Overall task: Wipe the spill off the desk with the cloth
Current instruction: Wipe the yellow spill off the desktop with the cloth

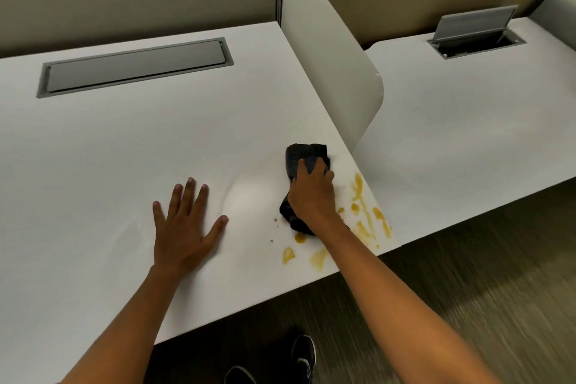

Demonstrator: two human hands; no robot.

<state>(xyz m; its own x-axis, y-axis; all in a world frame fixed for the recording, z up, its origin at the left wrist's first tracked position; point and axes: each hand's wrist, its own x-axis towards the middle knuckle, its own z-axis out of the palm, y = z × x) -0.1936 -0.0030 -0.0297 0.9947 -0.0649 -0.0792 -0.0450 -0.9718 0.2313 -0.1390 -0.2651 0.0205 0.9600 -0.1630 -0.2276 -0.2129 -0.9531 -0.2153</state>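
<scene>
I see my right hand (313, 196) right of centre in the frame, fingers curled down over the dark cloth (304, 159), pressing it flat onto the white desk (124, 146). The cloth bunches out past my fingertips toward the top of the frame and pokes out again below my palm. The yellow-brown spill (363, 206) lies in streaks and blobs just right of and below that hand, near the desk's lower right edge, with more drops (288, 254) lower in the frame. My left hand (184, 227) rests palm-down on the bare desk at centre, fingers spread wide, holding nothing. A white divider panel (327, 50) stands in the upper right.
</scene>
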